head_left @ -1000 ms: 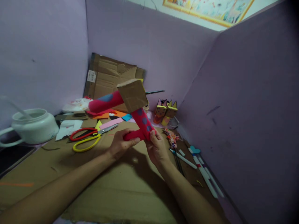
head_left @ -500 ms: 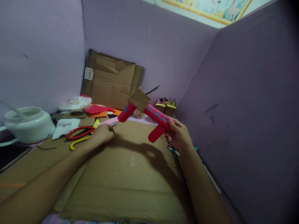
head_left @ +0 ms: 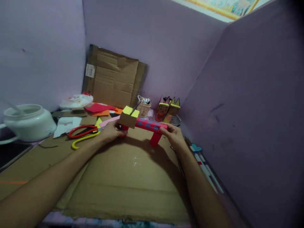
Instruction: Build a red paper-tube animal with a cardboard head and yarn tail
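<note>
Between my two hands is a pink paper model (head_left: 149, 124), a level tube with blue spots and pink legs under it. At its left end sits a small cardboard box (head_left: 128, 120) with a yellow top, and a thin dark stick (head_left: 135, 108) slants up from it. My left hand (head_left: 111, 131) pinches the left leg below the box. The right end of the tube is gripped by my right hand (head_left: 174, 135), thumb and fingers closed on it. The model is just over the cardboard sheet (head_left: 123, 177); whether its legs touch is unclear.
Scissors (head_left: 83, 134) with red and yellow handles lie left, near a white pot (head_left: 29, 123). Red paper (head_left: 98, 108) and scraps are behind. A pencil holder (head_left: 144, 107), eared cardboard figures (head_left: 169, 107) and a leaning cardboard piece (head_left: 115, 79) stand back. Markers (head_left: 205, 167) lie right.
The model has come down and levelled out, its box turned so the yellow top shows. My left hand has moved from the table onto the left leg; my right hand still grips the tube.
</note>
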